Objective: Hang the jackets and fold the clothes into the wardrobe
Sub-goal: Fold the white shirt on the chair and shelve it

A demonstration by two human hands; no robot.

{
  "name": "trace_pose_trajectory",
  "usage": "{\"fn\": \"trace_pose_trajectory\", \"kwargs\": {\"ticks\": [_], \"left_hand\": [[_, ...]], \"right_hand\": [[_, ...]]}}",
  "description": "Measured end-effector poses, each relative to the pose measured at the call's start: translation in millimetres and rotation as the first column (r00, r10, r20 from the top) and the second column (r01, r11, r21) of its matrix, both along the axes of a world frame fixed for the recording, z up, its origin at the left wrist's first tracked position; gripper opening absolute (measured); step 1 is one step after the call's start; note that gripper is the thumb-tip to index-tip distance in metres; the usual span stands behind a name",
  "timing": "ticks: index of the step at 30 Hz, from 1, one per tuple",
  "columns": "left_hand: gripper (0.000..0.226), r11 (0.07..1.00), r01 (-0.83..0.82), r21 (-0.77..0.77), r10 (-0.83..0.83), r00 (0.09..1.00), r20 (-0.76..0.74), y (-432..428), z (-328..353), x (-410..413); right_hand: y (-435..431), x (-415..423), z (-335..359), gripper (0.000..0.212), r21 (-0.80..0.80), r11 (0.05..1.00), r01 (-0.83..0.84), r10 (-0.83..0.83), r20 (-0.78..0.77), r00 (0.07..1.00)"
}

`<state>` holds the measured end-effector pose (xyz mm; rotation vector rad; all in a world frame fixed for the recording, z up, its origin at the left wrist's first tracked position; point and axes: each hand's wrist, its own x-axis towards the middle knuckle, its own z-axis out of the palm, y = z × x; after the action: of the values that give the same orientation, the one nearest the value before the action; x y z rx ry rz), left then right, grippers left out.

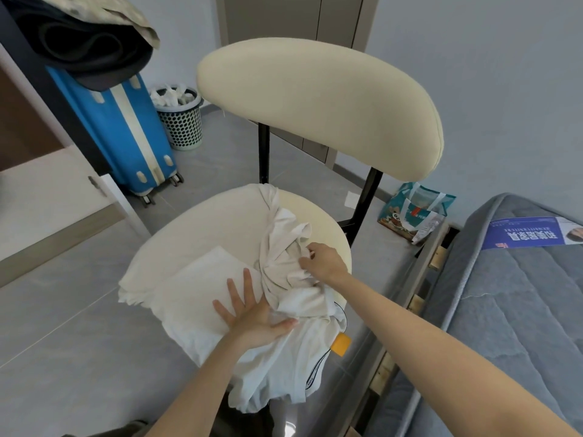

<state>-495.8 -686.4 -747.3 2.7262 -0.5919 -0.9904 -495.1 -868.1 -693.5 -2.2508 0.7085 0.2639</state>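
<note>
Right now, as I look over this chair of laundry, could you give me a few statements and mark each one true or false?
1. The left hand lies flat on the folded cloth. True.
2. The right hand is empty. False: it pinches the crumpled shirt.
3. The clothes lie on the bed. False: they are on the chair.
4. A blue suitcase stands on the floor. True.

Bedroom: mattress [520,294], suitcase [116,130].

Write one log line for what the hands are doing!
left hand: pressing flat on folded white cloth | right hand: pinching crumpled white shirt | place: cream chair
</note>
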Motion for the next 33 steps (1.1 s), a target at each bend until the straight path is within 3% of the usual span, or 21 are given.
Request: {"fn": "trace_pose_trajectory", "kwargs": {"ticks": [3, 5, 7, 10, 12, 14, 15, 17, 20, 23, 26, 28, 30, 31, 33], "left_hand": [[0.116, 1.000, -0.010, -0.015, 0.010, 1.000, -0.008, 2, -1, 1], [0.116, 0.999, -0.033, -0.016, 0.032, 0.999, -0.018, 2, 2, 1], [0.111, 0.997, -0.067, -0.045, 0.064, 0.997, -0.051, 3, 8, 2], [0.088, 0.956, -0.210, -0.207, 0.178, 0.970, -0.163, 7, 27, 8], [0.074, 0.795, -0.446, -0.412, 0.351, 0.891, -0.287, 8, 50, 17], [0.062, 0.510, -0.617, -0.600, 0.472, 0.783, -0.405, 7, 70, 29], [0.061, 0.454, -0.602, -0.656, 0.485, 0.785, -0.385, 6, 79, 35], [0.068, 0.495, -0.461, -0.737, 0.432, 0.866, -0.251, 5, 92, 46], [0.081, 0.648, -0.258, -0.717, 0.323, 0.945, -0.049, 4, 93, 59], [0.063, 0.744, -0.216, -0.632, 0.300, 0.953, 0.028, 8, 78, 62], [0.025, 0.679, -0.333, -0.654, 0.398, 0.916, -0.053, 7, 62, 61], [0.021, 0.559, -0.540, -0.630, 0.495, 0.826, -0.269, 0, 59, 60], [0.019, 0.389, -0.712, -0.585, 0.538, 0.691, -0.483, -7, 60, 60], [0.018, 0.335, -0.730, -0.595, 0.552, 0.664, -0.504, -9, 62, 61], [0.018, 0.313, -0.645, -0.697, 0.583, 0.710, -0.395, -11, 72, 65]], "right_hand": [[-16, -4, 20, 0.035, -0.172, 0.984, 0.038, -0.016, 0.126, 0.992], [-31, -9, 36, 0.030, -0.236, 0.965, 0.110, -0.046, 0.261, 0.964], [-43, -14, 53, 0.029, -0.189, 0.971, 0.145, -0.058, 0.404, 0.913], [-43, -22, 74, 0.028, 0.007, 0.998, 0.056, -0.052, 0.510, 0.858], [-31, -28, 80, 0.024, 0.081, 0.995, -0.051, 0.002, 0.513, 0.858], [-15, -32, 79, 0.022, 0.132, 0.978, -0.159, 0.075, 0.490, 0.868], [-6, -32, 76, 0.021, 0.155, 0.966, -0.205, 0.111, 0.466, 0.878], [10, -34, 71, 0.023, 0.200, 0.942, -0.269, 0.174, 0.395, 0.902], [26, -39, 62, 0.040, 0.280, 0.904, -0.322, 0.240, 0.290, 0.927], [28, -48, 46, 0.048, 0.086, 0.927, -0.364, 0.347, 0.168, 0.923], [24, -58, 29, 0.089, 0.013, 0.927, -0.374, 0.375, -0.023, 0.927], [25, -65, 21, 0.103, -0.072, 0.938, -0.338, 0.333, -0.075, 0.940], [26, -69, 12, 0.091, -0.259, 0.924, -0.280, 0.267, -0.084, 0.960], [25, -69, 10, 0.076, -0.307, 0.917, -0.255, 0.251, -0.055, 0.966], [19, -69, 12, 0.036, -0.315, 0.918, -0.239, 0.263, 0.037, 0.964]]}}
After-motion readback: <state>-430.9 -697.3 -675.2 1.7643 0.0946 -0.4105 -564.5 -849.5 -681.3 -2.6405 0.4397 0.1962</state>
